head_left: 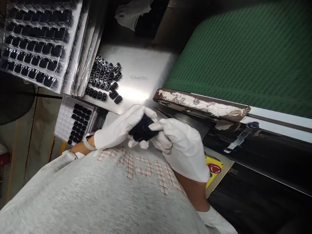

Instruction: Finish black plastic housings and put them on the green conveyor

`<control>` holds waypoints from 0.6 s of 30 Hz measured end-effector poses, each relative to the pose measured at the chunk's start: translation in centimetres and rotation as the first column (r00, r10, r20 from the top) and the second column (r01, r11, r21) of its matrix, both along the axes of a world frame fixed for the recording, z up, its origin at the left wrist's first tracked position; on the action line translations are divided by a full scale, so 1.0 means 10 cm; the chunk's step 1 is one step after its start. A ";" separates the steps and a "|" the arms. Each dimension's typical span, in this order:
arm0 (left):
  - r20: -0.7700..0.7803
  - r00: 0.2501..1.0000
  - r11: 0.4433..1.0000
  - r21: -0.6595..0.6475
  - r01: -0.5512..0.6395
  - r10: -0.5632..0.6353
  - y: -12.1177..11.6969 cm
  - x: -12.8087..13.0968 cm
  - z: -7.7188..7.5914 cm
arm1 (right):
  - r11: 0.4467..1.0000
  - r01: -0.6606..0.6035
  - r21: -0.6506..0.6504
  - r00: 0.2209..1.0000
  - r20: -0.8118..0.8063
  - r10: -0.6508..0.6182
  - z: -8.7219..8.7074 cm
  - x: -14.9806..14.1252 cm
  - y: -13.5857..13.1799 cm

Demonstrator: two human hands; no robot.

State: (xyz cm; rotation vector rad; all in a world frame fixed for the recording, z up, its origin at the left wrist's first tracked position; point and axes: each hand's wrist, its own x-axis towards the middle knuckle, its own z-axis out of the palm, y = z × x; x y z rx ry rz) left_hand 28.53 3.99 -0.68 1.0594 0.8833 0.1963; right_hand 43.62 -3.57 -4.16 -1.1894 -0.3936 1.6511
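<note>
Close in front of my chest is a glossy black plastic part (142,130) with a stepped, blocky shape. My left hand (122,126), in a white glove, is closed around its left side with fingers above and below it. My right hand (184,144), gloved the same way, pinches the part's right edge between thumb and fingertips. Whatever lies on the part's underside is hidden by the fingers. Beyond my left hand, rows of small black parts (102,76) lie on the shiny metal table (141,74), many showing round holes.
A green mesh conveyor belt (243,58) with a worn end guard (202,102) runs on the right. Stacked clear trays (34,42) of black parts stand at upper left, with a part-filled tray (75,123) below. A red emergency button (214,168) sits at right. Another person's gloved hand (130,14) is at the top.
</note>
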 end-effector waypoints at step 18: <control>0.064 0.998 0.999 -0.037 -0.008 0.010 0.01 0.02 -0.06 | 0.998 0.061 0.026 0.991 0.114 -0.064 -0.04 -0.02 -0.06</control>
